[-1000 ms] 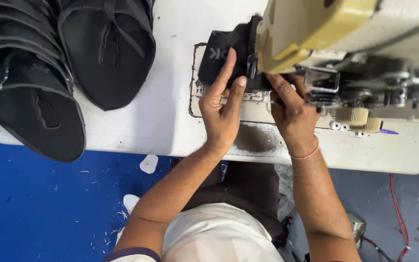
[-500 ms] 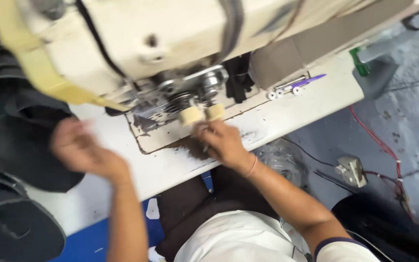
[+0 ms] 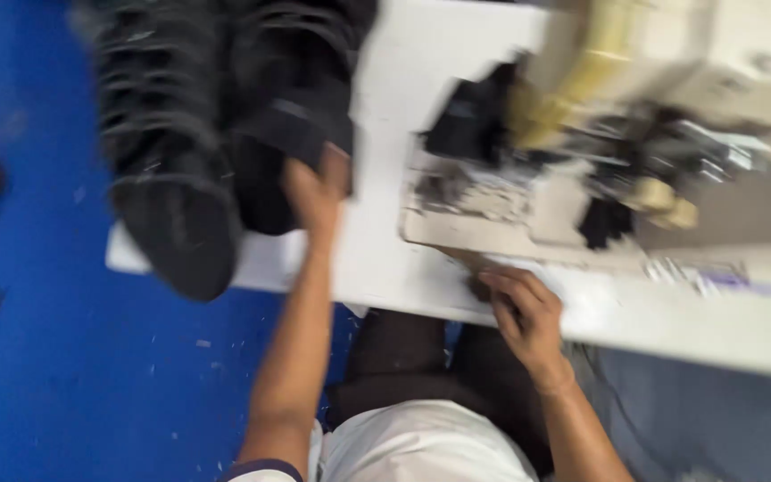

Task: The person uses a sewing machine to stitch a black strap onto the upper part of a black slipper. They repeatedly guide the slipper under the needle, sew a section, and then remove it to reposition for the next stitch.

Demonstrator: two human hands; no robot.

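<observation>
White tabletop [image 3: 377,259] runs across the view, blue floor [image 3: 37,375] off to the left below it, everything smeared by motion blur. Far right, the cream sewing machine [image 3: 671,71] sits over its plate, with a dark fabric piece [image 3: 470,120] lying just left of the machine head.

Top left is the big item: two stacks of black shoe-upper pieces [image 3: 189,152], side by side, each stack's long axis running from the tabletop's far side toward the near edge, the left stack's lower end hanging over that edge above the floor.

Now the hands. The left hand [image 3: 314,192] is stretched out, up and to the left of the body, and sits right at the lower corner of the right-hand stack. The fingers look curled onto the top piece there, though with this blur I can't tell whether it is a real pinch or only a touch. So the stacks lie straight ahead of the left hand, contact or near enough.

The right hand [image 3: 528,317] is well apart from the stacks, down at the near tabletop edge below the machine plate, fingers bent and pressed on the edge, holding nothing that shows. The left hand is clearly the nearer one.
</observation>
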